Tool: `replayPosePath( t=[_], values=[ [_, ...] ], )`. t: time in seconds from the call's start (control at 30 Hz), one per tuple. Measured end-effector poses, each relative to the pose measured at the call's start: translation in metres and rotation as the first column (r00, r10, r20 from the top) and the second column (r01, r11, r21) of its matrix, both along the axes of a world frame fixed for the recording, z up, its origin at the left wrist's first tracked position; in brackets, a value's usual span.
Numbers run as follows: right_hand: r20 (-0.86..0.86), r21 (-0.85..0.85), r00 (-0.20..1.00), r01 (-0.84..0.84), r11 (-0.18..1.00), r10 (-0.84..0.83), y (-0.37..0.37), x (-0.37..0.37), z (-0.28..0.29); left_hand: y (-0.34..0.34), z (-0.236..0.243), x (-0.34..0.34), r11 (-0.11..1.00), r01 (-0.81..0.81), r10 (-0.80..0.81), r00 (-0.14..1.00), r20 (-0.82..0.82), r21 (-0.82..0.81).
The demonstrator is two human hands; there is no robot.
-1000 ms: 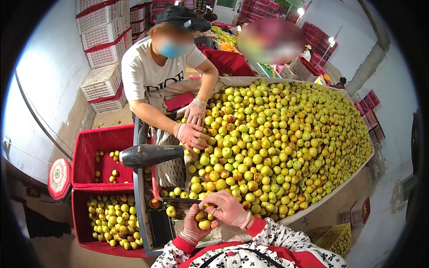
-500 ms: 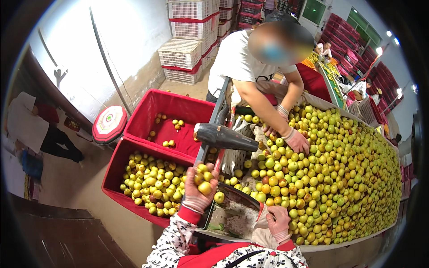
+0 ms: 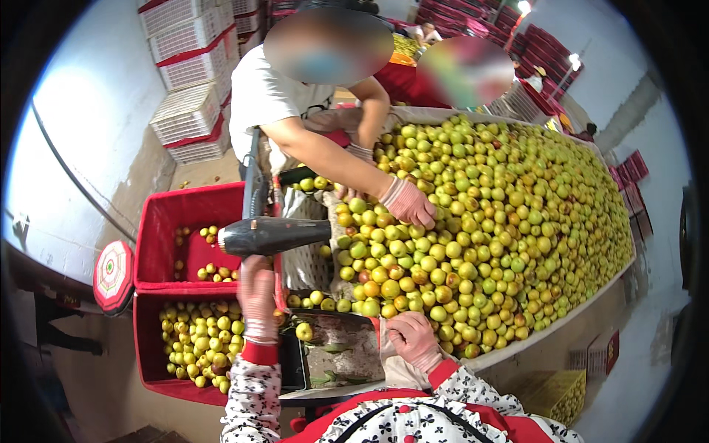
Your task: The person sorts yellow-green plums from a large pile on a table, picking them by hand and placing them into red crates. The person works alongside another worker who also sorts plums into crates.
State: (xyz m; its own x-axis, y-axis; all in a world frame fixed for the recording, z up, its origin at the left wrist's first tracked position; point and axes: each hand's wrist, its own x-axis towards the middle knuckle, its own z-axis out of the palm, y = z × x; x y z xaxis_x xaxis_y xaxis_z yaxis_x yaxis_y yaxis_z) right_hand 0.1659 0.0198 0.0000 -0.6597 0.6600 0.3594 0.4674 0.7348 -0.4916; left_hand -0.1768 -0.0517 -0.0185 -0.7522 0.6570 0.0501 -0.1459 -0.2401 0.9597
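My left hand [image 3: 258,299], in a pale glove, reaches over the rims of two red-lined crates, just below a black hair dryer [image 3: 281,236]. Its fingers stretch out, somewhat blurred, and no fruit shows in them. At the near edge of a big heap of yellow-green fruit [image 3: 473,251], which look like jujubes, rests my right hand [image 3: 415,341]. Its gloved fingers are curled down, hiding whatever is beneath them. A few fruits lie in the upper crate [image 3: 151,221]; many more fill the lower crate [image 3: 148,362]. One fruit [image 3: 303,331] sits beside my left wrist.
Across the heap a co-worker in a white shirt [image 3: 258,88] leans in, a gloved hand [image 3: 410,203] among the fruit. White crates [image 3: 188,118] are stacked behind. A round red-and-white stool [image 3: 114,277] stands left of the crates. A yellow crate [image 3: 550,387] stands at lower right.
My left hand has swung from above the lower crate toward the upper one, and the fruits it held no longer show. My right hand stays at the heap's edge; the view has shifted right.
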Motion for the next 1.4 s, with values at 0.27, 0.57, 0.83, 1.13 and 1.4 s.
replayPosePath(
  t=[0.27,0.57,0.83,1.13,1.4],
  values=[
    [-0.028,0.021,0.999,0.037,0.999,-0.036,-0.003,0.003,-0.005,0.089,-0.059,0.115,0.882,0.038,-0.394,0.605,-0.692,-0.469],
    [-0.026,0.094,0.999,0.038,0.995,-0.036,-0.005,0.0,-0.003,0.138,-0.065,0.096,0.739,-0.083,-0.524,0.551,-0.649,-0.668],
    [0.019,0.117,0.997,0.067,0.991,-0.07,-0.007,0.002,-0.005,0.08,-0.009,0.142,0.727,0.281,-0.681,0.176,-0.711,-0.627],
    [0.014,0.087,0.998,0.054,0.995,-0.056,-0.007,0.002,-0.006,0.106,-0.001,0.156,0.551,0.128,-0.834,0.035,-0.551,-0.825],
    [0.035,0.095,0.997,0.06,0.994,-0.063,-0.007,0.005,-0.01,0.114,-0.014,0.102,0.57,-0.026,-0.8,0.211,-0.562,-0.821]
  ],
)
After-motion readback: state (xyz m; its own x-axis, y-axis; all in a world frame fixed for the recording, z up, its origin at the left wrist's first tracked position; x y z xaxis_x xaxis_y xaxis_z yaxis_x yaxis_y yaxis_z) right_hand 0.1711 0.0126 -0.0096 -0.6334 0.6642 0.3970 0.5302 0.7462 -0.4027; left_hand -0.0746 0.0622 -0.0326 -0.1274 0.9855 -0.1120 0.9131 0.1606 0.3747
